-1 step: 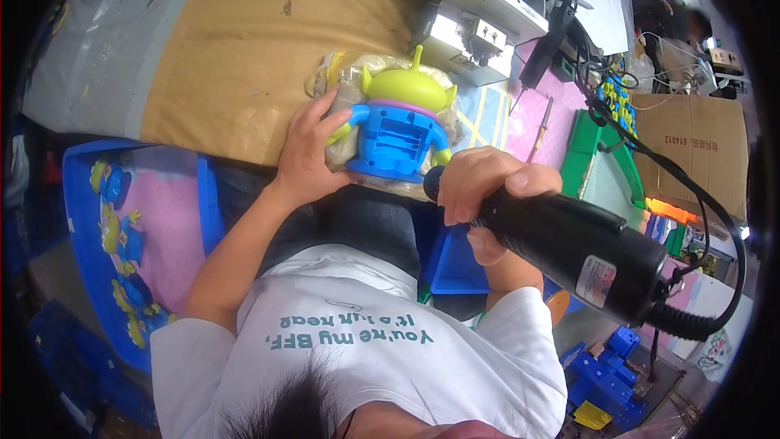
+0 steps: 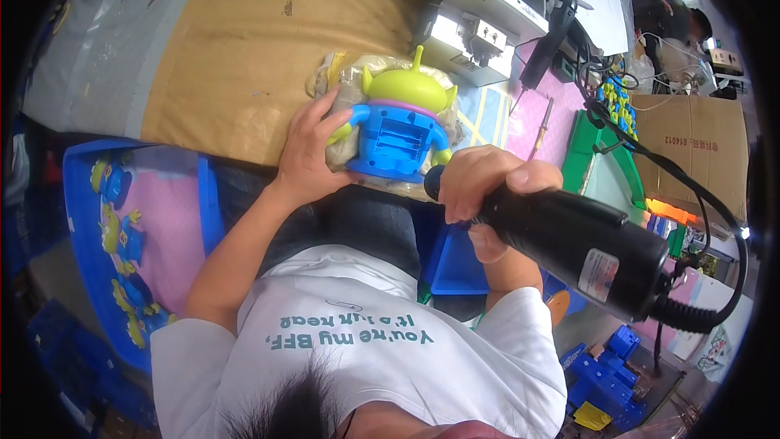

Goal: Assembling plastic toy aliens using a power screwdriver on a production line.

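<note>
I identify three print locations in the head view. White shirt — green lettering across the chest, inverted relative to my view. Cardboard carton, right side — one row of dark characters and digits. Black handheld tool: white label with reddish print, too small for me to read.

The bench is brightly lit. Straight edges are bent toward the rim, and the corners are lost in black.
</note>
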